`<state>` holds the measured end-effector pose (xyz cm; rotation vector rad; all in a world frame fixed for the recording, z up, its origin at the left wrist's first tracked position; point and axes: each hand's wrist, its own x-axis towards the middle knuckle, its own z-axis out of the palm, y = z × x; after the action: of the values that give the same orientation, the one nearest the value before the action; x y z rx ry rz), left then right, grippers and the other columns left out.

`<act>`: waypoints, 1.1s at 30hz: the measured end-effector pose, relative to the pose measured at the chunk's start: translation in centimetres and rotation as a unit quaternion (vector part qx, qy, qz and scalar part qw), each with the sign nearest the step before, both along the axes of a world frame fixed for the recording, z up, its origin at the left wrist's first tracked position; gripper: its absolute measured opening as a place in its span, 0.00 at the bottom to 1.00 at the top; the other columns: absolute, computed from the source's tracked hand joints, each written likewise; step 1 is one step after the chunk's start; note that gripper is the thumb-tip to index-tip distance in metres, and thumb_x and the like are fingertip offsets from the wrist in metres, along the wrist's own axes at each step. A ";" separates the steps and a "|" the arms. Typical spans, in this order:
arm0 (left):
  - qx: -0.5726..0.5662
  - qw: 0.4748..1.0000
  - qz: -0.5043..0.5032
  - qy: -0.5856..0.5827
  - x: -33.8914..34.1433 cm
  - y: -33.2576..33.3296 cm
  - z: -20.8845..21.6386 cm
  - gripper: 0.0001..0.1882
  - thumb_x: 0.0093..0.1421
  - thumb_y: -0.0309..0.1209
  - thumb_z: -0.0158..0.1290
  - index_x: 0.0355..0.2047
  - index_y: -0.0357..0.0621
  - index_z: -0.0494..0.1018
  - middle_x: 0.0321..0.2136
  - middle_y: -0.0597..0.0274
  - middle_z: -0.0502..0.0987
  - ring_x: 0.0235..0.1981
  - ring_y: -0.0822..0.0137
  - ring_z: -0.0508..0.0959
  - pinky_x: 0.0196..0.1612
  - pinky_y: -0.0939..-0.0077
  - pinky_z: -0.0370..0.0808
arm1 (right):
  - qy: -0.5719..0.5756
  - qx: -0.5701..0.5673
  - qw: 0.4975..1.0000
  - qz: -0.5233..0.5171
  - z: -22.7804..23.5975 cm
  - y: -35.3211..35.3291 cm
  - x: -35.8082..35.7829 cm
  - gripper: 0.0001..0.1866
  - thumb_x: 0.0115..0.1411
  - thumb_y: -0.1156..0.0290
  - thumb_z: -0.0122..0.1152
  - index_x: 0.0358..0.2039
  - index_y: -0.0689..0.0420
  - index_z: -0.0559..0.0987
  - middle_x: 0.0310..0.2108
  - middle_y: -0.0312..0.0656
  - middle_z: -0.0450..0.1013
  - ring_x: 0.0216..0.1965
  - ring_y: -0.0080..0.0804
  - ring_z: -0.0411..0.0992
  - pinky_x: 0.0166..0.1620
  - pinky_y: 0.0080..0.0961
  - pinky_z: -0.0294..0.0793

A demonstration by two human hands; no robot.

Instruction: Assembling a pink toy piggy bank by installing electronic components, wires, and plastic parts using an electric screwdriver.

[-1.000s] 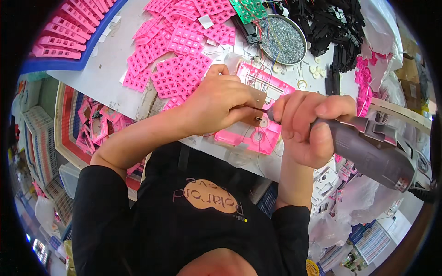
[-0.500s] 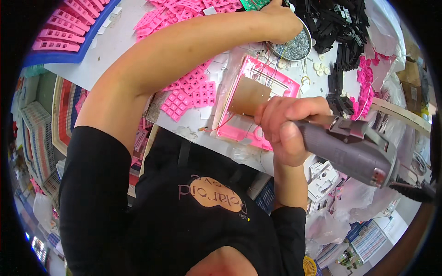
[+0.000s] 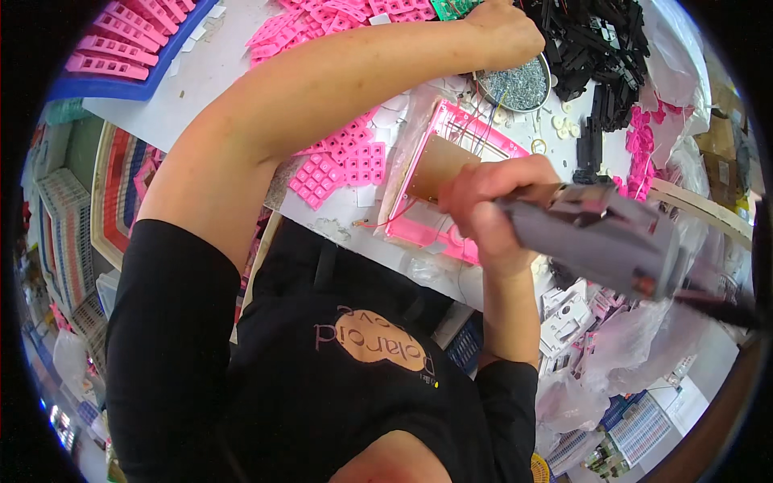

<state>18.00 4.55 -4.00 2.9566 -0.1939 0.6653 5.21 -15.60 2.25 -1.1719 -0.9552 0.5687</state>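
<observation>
Sitting at the far left, a blue tray (image 3: 161, 76) holds long pink parts (image 3: 113, 64) in rows. Nearer, by the edge of the white table (image 3: 201, 88), is a striped bin (image 3: 119, 193). Next come flat pink pads (image 3: 342, 169) full of little squares; some are piled far off, and some lie nearer, by the person's left arm (image 3: 322, 88). In the middle is a pink case (image 3: 415, 229), flat on the table, with a brown board (image 3: 439, 165) on it. A red wire (image 3: 394, 219) pokes out on its near left side. Far past the case, a bit of green board (image 3: 452, 8) shows just left of the left hand (image 3: 506, 36). This hand is over the far edge of a round dish (image 3: 549, 90) of small silver screws (image 3: 515, 84). Its fingers are hidden, so I cannot tell if it holds anything. The right hand (image 3: 495, 213) is over the right part of the case, wrapped tight around a grey power screwdriver (image 3: 596, 245). The tool looks blurry, and its tip is hidden. Far right are a heap of black parts (image 3: 600, 36) and some small pink bits (image 3: 640, 153). Nearer on the right, white parts (image 3: 564, 322) lie beside clear plastic bags (image 3: 620, 346).
</observation>
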 end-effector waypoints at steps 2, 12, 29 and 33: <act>-0.011 0.999 0.006 0.035 -0.4 0.0 0.6 0.08 0.52 0.33 0.54 0.22 0.51 0.83 0.25 0.58 0.82 0.36 0.58 0.82 0.44 0.54 0.67 | 0.048 0.057 0.997 0.002 1.0 -0.1 0.8 0.12 0.64 0.69 0.59 0.41 0.56 0.66 0.15 0.34 0.63 0.15 0.25 0.61 0.24 0.31 0.67; 0.064 0.987 -0.058 0.137 0.0 -1.2 0.5 0.09 0.53 0.28 0.54 0.30 0.51 0.84 0.31 0.59 0.84 0.36 0.58 0.83 0.44 0.55 0.66 | 0.076 0.134 0.988 0.003 2.8 -2.1 2.3 0.14 0.64 0.73 0.61 0.41 0.59 0.64 0.17 0.38 0.65 0.16 0.24 0.62 0.23 0.28 0.67; -0.363 0.874 -0.123 -0.299 -5.1 -0.3 11.6 0.11 0.60 0.33 0.53 0.23 0.39 0.74 0.24 0.55 0.77 0.33 0.50 0.79 0.37 0.53 0.71 | 0.069 0.127 0.989 -0.031 4.4 -2.4 2.9 0.15 0.64 0.67 0.62 0.43 0.58 0.66 0.16 0.36 0.64 0.16 0.24 0.61 0.21 0.26 0.63; -0.246 0.955 -0.096 -0.138 -13.5 1.4 9.9 0.06 0.59 0.32 0.55 0.28 0.44 0.78 0.26 0.60 0.79 0.33 0.56 0.79 0.40 0.58 0.67 | 0.066 0.146 0.987 -0.009 4.7 -2.3 3.2 0.15 0.64 0.67 0.62 0.44 0.56 0.66 0.17 0.36 0.64 0.16 0.25 0.61 0.24 0.28 0.66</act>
<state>4.47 5.93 5.85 2.3320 -0.2858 0.9369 8.45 -17.94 6.94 -0.8686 -0.8798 0.4668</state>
